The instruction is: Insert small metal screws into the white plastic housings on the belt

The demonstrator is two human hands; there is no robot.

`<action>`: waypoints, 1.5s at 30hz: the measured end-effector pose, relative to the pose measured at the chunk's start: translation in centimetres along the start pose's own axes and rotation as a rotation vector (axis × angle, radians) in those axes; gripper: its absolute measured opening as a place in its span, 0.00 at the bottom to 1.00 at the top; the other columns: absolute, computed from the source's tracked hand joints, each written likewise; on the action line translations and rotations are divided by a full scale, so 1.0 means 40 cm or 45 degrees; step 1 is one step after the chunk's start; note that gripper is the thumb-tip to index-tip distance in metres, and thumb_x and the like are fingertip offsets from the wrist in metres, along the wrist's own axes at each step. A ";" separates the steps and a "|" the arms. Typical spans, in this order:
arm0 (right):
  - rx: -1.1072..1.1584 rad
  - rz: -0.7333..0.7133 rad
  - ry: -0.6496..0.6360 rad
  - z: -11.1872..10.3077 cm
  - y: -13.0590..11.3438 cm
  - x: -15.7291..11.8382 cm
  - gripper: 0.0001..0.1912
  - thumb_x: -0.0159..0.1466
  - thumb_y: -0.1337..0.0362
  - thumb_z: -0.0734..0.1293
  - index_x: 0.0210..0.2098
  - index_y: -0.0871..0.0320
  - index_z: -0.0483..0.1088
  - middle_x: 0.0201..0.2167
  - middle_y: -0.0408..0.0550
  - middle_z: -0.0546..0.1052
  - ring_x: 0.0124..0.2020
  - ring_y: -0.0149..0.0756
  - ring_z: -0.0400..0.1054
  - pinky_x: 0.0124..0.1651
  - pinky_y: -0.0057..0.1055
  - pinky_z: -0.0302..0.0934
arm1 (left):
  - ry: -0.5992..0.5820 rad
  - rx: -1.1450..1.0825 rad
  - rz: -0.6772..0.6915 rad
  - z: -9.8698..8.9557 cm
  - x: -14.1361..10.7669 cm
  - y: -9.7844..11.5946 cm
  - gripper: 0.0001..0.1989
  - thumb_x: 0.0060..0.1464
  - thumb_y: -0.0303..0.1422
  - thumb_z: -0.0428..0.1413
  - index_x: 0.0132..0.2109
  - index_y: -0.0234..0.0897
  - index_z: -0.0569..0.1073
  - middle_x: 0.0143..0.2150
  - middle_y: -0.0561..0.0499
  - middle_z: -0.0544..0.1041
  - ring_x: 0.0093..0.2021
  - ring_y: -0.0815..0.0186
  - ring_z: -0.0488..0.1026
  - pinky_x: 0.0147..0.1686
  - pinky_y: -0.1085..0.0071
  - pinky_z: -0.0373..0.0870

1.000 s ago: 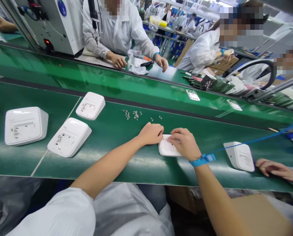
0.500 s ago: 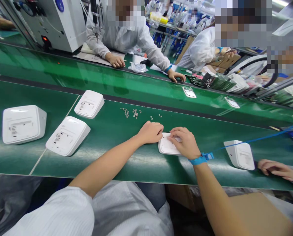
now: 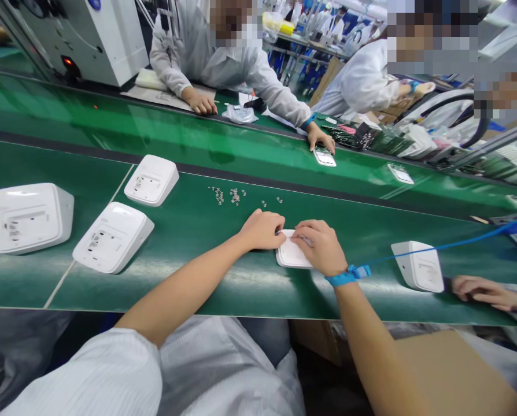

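Left hand (image 3: pixel 262 230) and right hand (image 3: pixel 322 245), curled at white housing (image 3: pixel 292 256) as before, grip unclear; co-worker's hand (image 3: pixel 320 137) now on white panel (image 3: pixel 325 158).

Upper left, a machine (image 3: pixel 98 40) glows with a red light (image 3: pixel 69 62). Top centre, a co-worker (image 3: pixel 230 69) in white leans in, one hand right at a white panel (image 3: pixel 325 158), and there's another panel (image 3: pixel 401 174) farther right! A clear bag (image 3: pixel 240 114) lies crumpled near that worker's other hand. Upper right, boards (image 3: pixel 386 140) crowd together, a black hose (image 3: pixel 484 118) curving beyond them. Far back at the top, a yellow roll (image 3: pixel 287 27); lower right, a big carton (image 3: pixel 453 370).
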State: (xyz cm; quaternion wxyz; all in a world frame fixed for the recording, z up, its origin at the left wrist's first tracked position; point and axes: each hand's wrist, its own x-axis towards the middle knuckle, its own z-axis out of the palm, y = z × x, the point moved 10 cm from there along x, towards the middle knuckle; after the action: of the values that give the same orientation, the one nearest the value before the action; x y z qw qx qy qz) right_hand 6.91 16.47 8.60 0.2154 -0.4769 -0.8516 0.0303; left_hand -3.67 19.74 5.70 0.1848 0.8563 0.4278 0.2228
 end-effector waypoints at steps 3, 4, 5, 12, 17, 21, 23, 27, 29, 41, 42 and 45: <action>0.005 -0.014 -0.012 0.000 -0.007 -0.001 0.07 0.65 0.66 0.65 0.34 0.53 0.75 0.43 0.48 0.76 0.46 0.44 0.66 0.50 0.44 0.60 | 0.002 -0.014 0.005 -0.003 0.000 0.004 0.08 0.52 0.37 0.56 0.30 0.39 0.67 0.32 0.55 0.75 0.35 0.64 0.71 0.36 0.65 0.55; 0.012 -0.013 -0.014 -0.001 -0.007 -0.002 0.07 0.65 0.67 0.64 0.35 0.53 0.75 0.44 0.48 0.76 0.46 0.44 0.66 0.50 0.44 0.60 | 0.003 -0.021 0.008 -0.004 0.001 0.005 0.10 0.52 0.38 0.56 0.30 0.39 0.66 0.32 0.55 0.75 0.35 0.65 0.70 0.36 0.65 0.54; 0.020 -0.010 -0.017 -0.001 -0.008 -0.002 0.08 0.65 0.67 0.64 0.35 0.53 0.75 0.44 0.49 0.76 0.47 0.45 0.66 0.51 0.45 0.60 | 0.002 -0.028 0.008 -0.005 0.001 0.005 0.11 0.52 0.40 0.56 0.30 0.39 0.66 0.32 0.55 0.75 0.35 0.65 0.70 0.36 0.65 0.54; 0.116 0.041 0.097 -0.023 0.005 -0.004 0.04 0.62 0.65 0.66 0.32 0.54 0.73 0.40 0.50 0.76 0.43 0.44 0.69 0.47 0.43 0.63 | -0.010 -0.023 -0.022 -0.004 0.001 0.009 0.14 0.53 0.44 0.57 0.30 0.38 0.66 0.32 0.55 0.75 0.38 0.64 0.72 0.38 0.64 0.55; 0.106 0.033 0.112 -0.023 0.007 -0.004 0.06 0.62 0.64 0.66 0.29 0.54 0.74 0.38 0.49 0.76 0.40 0.44 0.69 0.44 0.42 0.63 | -0.036 0.042 -0.112 0.003 0.000 0.010 0.17 0.51 0.47 0.58 0.29 0.38 0.66 0.33 0.52 0.75 0.38 0.62 0.72 0.38 0.63 0.56; 0.086 0.029 0.094 -0.020 0.000 -0.004 0.05 0.61 0.64 0.67 0.30 0.54 0.75 0.38 0.49 0.77 0.41 0.44 0.68 0.45 0.43 0.62 | 0.005 0.107 -0.149 0.003 -0.003 0.015 0.15 0.50 0.45 0.57 0.29 0.38 0.66 0.35 0.50 0.76 0.40 0.60 0.72 0.38 0.62 0.56; 0.061 0.056 0.122 -0.027 0.000 -0.007 0.04 0.59 0.65 0.67 0.33 0.54 0.75 0.38 0.49 0.77 0.43 0.46 0.67 0.47 0.45 0.61 | 0.017 0.106 -0.142 0.004 -0.004 0.019 0.16 0.51 0.46 0.57 0.29 0.38 0.66 0.35 0.50 0.76 0.40 0.59 0.71 0.37 0.62 0.56; 0.032 0.160 0.242 -0.047 0.008 -0.023 0.10 0.57 0.67 0.66 0.39 0.53 0.72 0.33 0.47 0.78 0.44 0.49 0.67 0.48 0.46 0.60 | 0.004 0.105 -0.147 0.007 -0.003 0.016 0.16 0.51 0.46 0.58 0.29 0.38 0.65 0.35 0.51 0.76 0.39 0.60 0.71 0.37 0.62 0.56; -0.007 0.164 0.245 -0.044 0.004 -0.027 0.10 0.57 0.67 0.66 0.39 0.53 0.72 0.32 0.47 0.78 0.43 0.49 0.67 0.48 0.46 0.60 | -0.002 0.104 -0.155 0.007 -0.003 0.013 0.16 0.51 0.46 0.58 0.29 0.38 0.65 0.35 0.51 0.76 0.40 0.60 0.71 0.37 0.62 0.56; -0.084 0.091 0.247 -0.038 -0.022 -0.033 0.14 0.60 0.67 0.65 0.46 0.54 0.72 0.32 0.48 0.79 0.45 0.51 0.68 0.51 0.48 0.58 | -0.007 0.089 -0.169 0.007 -0.001 0.011 0.16 0.53 0.46 0.56 0.30 0.38 0.67 0.35 0.50 0.75 0.40 0.60 0.71 0.38 0.62 0.56; -0.091 0.098 0.240 -0.035 -0.020 -0.035 0.14 0.60 0.67 0.65 0.45 0.54 0.72 0.33 0.49 0.79 0.46 0.51 0.68 0.51 0.49 0.58 | -0.012 0.089 -0.172 0.008 -0.001 0.011 0.16 0.53 0.46 0.56 0.31 0.38 0.67 0.35 0.50 0.75 0.40 0.59 0.71 0.39 0.62 0.56; -0.104 0.105 0.219 -0.030 -0.016 -0.036 0.12 0.60 0.66 0.65 0.44 0.53 0.72 0.33 0.49 0.79 0.45 0.51 0.68 0.51 0.48 0.58 | -0.013 0.093 -0.162 0.005 -0.001 0.014 0.16 0.53 0.46 0.56 0.31 0.38 0.67 0.35 0.50 0.76 0.40 0.59 0.71 0.39 0.62 0.57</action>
State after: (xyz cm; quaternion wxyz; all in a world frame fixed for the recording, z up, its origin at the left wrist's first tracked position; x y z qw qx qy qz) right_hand 7.53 14.76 9.39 0.2667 -0.5209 -0.8100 -0.0368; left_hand -3.22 19.36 5.79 0.1693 0.8348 0.4882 0.1903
